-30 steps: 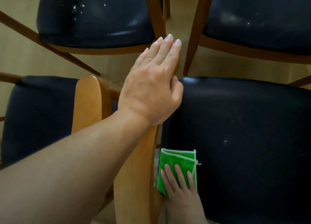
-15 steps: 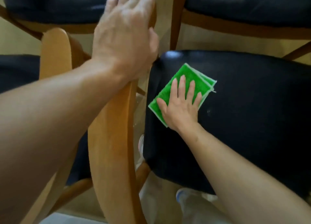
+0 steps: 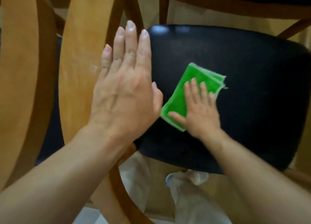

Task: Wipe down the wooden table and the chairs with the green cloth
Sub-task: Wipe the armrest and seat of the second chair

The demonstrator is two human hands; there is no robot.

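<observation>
Pale beige flooring shows between the chair frames and runs to the far edge of the scene. At the far left stands a curved light-brown wooden chair back, and just to its right a second curved wooden chair back belonging to the chair being cleaned. The left hand lies flat against this second back, fingers straight and held together, thumb tucked beside the palm, its right edge overlapping the seat's left rim. Right of it spreads the black padded leather chair seat, glossy and rounded at the corners. On the seat's left-centre lies the folded bright green cloth with pale stitched edges, tilted so its far corner points right. The right hand presses flat on the near right part of the cloth, fingers straight and slightly spread, thumb stretched left along the cloth's near edge; the cloth's far left half stays uncovered. Beneath the seat's near edge, light trouser legs are visible.
</observation>
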